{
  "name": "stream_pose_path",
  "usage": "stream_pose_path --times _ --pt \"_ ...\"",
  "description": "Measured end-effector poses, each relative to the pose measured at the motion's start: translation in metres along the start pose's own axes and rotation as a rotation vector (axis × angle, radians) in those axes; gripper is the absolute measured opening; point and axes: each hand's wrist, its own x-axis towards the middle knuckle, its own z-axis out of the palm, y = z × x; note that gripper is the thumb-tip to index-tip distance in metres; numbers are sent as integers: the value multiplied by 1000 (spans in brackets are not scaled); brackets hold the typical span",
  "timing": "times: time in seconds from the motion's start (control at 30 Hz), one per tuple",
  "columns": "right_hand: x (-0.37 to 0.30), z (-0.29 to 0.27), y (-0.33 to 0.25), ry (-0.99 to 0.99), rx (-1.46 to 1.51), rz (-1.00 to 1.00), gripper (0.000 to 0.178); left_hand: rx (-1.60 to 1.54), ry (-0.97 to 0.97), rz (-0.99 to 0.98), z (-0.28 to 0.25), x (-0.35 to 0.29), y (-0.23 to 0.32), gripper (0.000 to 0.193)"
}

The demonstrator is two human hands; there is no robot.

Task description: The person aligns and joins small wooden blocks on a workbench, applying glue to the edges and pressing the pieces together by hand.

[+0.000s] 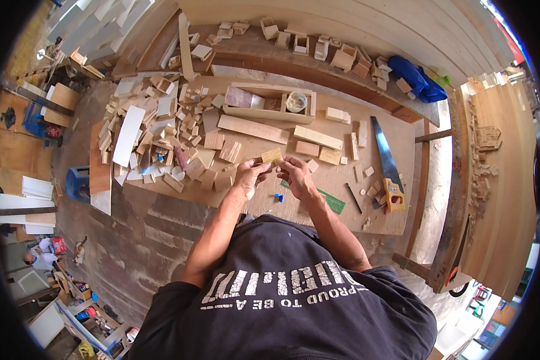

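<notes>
A small, pale yellow wooden block (272, 156) is held up over the near part of the workbench. My left hand (252, 178) grips its left side between thumb and fingers. At the block's right end, the fingers of my right hand (296, 174) are pinched together against it; the exact contact is too small to make out. Below the hands lies a small blue piece (279, 198). A green ruler-like strip (324, 198) runs partly under my right forearm. Beyond the hands are a long wooden board (254, 129) and several short blocks (307, 149).
A handsaw (388, 162) with a yellow handle lies at the right, beside a dark pencil-like stick (354, 198). Wood offcuts (156, 144) pile up on the left. Behind stands an open wooden tray (270, 114) holding a round tub (296, 102). A shelf (252, 58) bears small wooden boxes.
</notes>
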Motion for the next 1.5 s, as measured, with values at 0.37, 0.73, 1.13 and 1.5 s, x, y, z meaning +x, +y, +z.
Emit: stream_pose_path --times 0.37,0.73,1.13,1.5 --pt "32 -26 22 69 23 10 23 240 116 56 -3 52 -29 30" --pt "67 -37 53 240 -596 -112 25 1404 76 443 -72 45 -22 40" --pt "68 -35 58 547 -1067 -354 28 1312 -96 663 -60 56 3 58" --pt "86 -50 -42 607 -1038 -515 23 1179 -41 664 -58 82 21 53"
